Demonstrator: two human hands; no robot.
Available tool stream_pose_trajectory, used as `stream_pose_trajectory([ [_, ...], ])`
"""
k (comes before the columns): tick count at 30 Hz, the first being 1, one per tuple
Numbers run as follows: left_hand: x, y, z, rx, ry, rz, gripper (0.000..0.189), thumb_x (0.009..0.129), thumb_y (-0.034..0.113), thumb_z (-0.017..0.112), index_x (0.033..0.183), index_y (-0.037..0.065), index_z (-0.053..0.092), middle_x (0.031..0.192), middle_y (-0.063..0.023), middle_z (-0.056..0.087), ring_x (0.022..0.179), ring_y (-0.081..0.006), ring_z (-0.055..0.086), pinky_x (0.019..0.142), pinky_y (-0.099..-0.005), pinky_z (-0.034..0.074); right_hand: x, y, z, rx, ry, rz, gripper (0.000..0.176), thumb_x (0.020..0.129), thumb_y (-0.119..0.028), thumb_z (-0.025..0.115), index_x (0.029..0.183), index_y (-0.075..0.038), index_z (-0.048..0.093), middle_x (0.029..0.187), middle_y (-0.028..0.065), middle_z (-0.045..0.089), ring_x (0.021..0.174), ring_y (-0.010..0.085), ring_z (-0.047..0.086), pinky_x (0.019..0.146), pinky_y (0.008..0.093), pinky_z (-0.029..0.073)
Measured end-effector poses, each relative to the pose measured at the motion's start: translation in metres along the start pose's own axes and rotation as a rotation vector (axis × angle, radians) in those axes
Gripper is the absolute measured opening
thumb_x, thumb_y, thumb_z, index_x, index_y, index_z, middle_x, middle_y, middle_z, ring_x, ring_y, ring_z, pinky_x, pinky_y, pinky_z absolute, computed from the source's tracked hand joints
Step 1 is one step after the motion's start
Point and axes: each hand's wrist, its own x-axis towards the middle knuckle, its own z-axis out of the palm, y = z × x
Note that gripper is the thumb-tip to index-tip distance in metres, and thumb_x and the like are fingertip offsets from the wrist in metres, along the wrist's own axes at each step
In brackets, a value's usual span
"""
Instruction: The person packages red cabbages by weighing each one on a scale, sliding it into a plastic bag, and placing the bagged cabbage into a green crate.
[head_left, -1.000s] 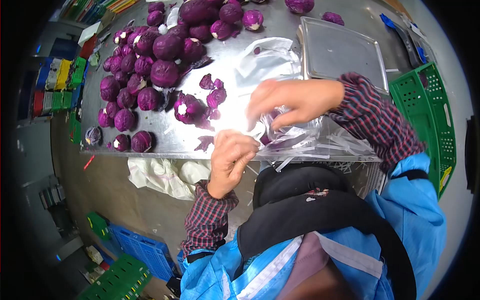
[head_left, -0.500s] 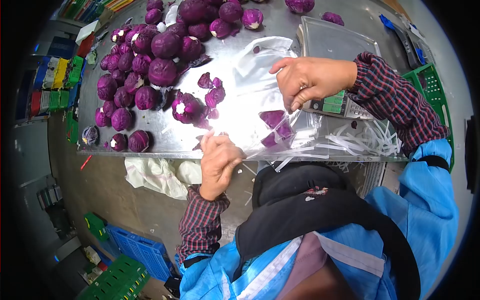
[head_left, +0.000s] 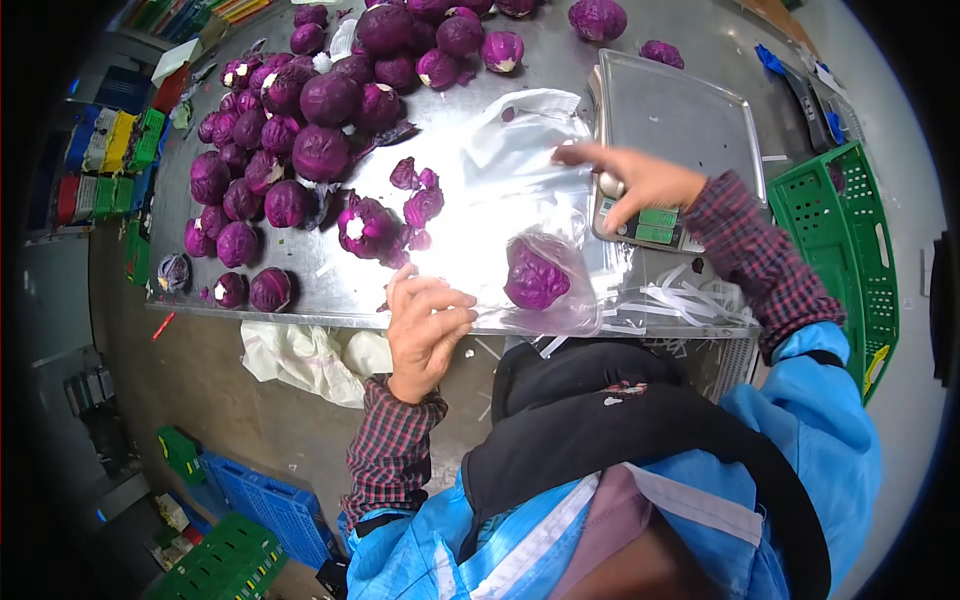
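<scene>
A purple cabbage (head_left: 536, 276) lies inside a clear plastic bag (head_left: 582, 305) at the table's front edge. My left hand (head_left: 428, 325) is just left of the bag, fingers bent and pressed together; whether it pinches the bag's edge is hard to see. Above and right of the bagged cabbage, my right hand (head_left: 640, 182) is in the air with thumb and fingers apart, holding nothing, over the front of the weighing scale (head_left: 680, 115). More clear bags (head_left: 530, 125) lie on the table behind. Loose purple leaves (head_left: 423, 205) and a trimmed cabbage (head_left: 366, 226) sit left of the glare.
Many purple cabbages (head_left: 322, 153) are heaped on the left of the metal table (head_left: 330, 290). White strips (head_left: 690, 300) lie near the front right edge. A green crate (head_left: 820, 215) stands at the right. A black tool with blue parts (head_left: 808, 95) lies at the back right.
My right hand has let go of the bag and opened, rising slightly and moving right. The bag now lies around the cabbage, which shows whole. The view has shifted a little.
</scene>
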Motion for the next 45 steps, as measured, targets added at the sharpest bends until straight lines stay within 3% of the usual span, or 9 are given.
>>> stream_pose_trajectory([
  [13, -0.037, -0.022, 0.054, -0.379, 0.388, -0.425, 0.076, 0.068, 0.012, 0.082, 0.131, 0.002, 0.041, 0.120, -0.0083, 0.048, 0.100, -0.0224, 0.052, 0.087, -0.0339, 0.042, 0.017, 0.040, 0.057, 0.473, 0.114, 0.109, 0.025, 0.074, -0.013, 0.078, 0.089, -0.004, 0.060, 0.092, 0.0011, 0.061, 0.091, 0.0124, 0.057, 0.090, 0.0297, 0.043],
  [18, -0.031, -0.043, 0.093, -0.403, 0.388, -0.513, 0.010, 0.090, 0.008, 0.062, 0.095, -0.001, 0.060, 0.088, -0.0048, 0.060, 0.088, -0.0160, 0.057, 0.084, -0.0298, 0.044, 0.022, 0.046, 0.064, 0.499, 0.172, 0.192, 0.021, 0.077, -0.014, 0.077, 0.084, -0.004, 0.059, 0.081, -0.0020, 0.057, 0.081, 0.0103, 0.055, 0.081, 0.0259, 0.044],
  [30, -0.066, -0.084, 0.104, -1.096, 0.480, -1.010, 0.022, 0.097, 0.025, 0.052, 0.103, 0.004, 0.054, 0.088, -0.0096, 0.059, 0.080, -0.0196, 0.060, 0.075, -0.0381, 0.052, -0.041, 0.089, 0.118, 1.018, 0.716, 0.529, 0.011, 0.089, -0.011, 0.063, 0.087, -0.007, 0.052, 0.078, 0.0035, 0.058, 0.071, 0.0139, 0.061, 0.062, 0.0305, 0.056],
  [33, -0.042, -0.062, 0.107, 0.173, 0.664, -0.575, 0.031, 0.093, 0.022, 0.058, 0.112, -0.002, 0.052, 0.110, -0.0180, 0.053, 0.108, -0.0265, 0.051, 0.094, -0.0476, 0.043, -0.048, 0.103, 0.138, 1.136, 0.781, 0.522, 0.012, 0.088, -0.012, 0.064, 0.088, -0.007, 0.053, 0.076, 0.0023, 0.059, 0.069, 0.0124, 0.060, 0.061, 0.0303, 0.056],
  [35, -0.009, -0.029, 0.096, 0.030, 0.644, -0.351, 0.052, 0.085, 0.021, 0.067, 0.128, 0.001, 0.046, 0.131, -0.0196, 0.040, 0.124, -0.0327, 0.036, 0.105, -0.0511, 0.030, -0.051, 0.103, 0.136, 1.129, 0.745, 0.513, 0.012, 0.087, -0.011, 0.065, 0.090, -0.008, 0.054, 0.075, 0.0012, 0.058, 0.067, 0.0110, 0.060, 0.061, 0.0303, 0.056],
  [37, 0.023, -0.019, 0.094, 0.453, -0.213, -0.012, 0.063, 0.079, 0.029, 0.073, 0.133, 0.009, 0.048, 0.140, -0.0150, 0.034, 0.125, -0.0365, 0.035, 0.107, -0.0479, 0.031, -0.047, 0.097, 0.132, 1.054, 0.747, 0.536, 0.009, 0.088, -0.010, 0.064, 0.087, -0.009, 0.055, 0.074, -0.0022, 0.058, 0.063, 0.0084, 0.060, 0.056, 0.0264, 0.055],
  [39, 0.017, -0.063, 0.115, 0.323, -0.271, -0.059, 0.069, 0.075, 0.031, 0.076, 0.135, 0.013, 0.046, 0.142, -0.0137, 0.033, 0.126, -0.0392, 0.033, 0.107, -0.0488, 0.030, -0.043, 0.093, 0.123, 0.953, 0.761, 0.574, 0.015, 0.085, -0.010, 0.066, 0.096, -0.006, 0.056, 0.086, 0.0044, 0.060, 0.075, 0.0136, 0.062, 0.065, 0.0300, 0.055],
  [41, 0.020, -0.080, 0.119, 0.190, -0.352, -0.093, 0.076, 0.071, 0.033, 0.078, 0.137, 0.017, 0.045, 0.144, -0.0124, 0.031, 0.127, -0.0420, 0.031, 0.107, -0.0497, 0.030, -0.030, 0.062, 0.116, -0.494, 0.903, 0.181, 0.038, 0.086, -0.019, 0.066, 0.119, -0.004, 0.053, 0.100, 0.0162, 0.059, 0.092, 0.0270, 0.061, 0.081, 0.0412, 0.051],
  [45, 0.024, -0.086, 0.119, 0.045, -0.324, -0.078, 0.083, 0.063, 0.032, 0.083, 0.135, 0.017, 0.047, 0.141, -0.0157, 0.035, 0.124, -0.0446, 0.034, 0.106, -0.0509, 0.031, 0.001, 0.088, 0.134, -0.232, 0.602, 0.277, 0.054, 0.086, -0.030, 0.063, 0.129, -0.003, 0.046, 0.116, 0.0187, 0.055, 0.108, 0.0301, 0.055, 0.092, 0.0372, 0.045],
])
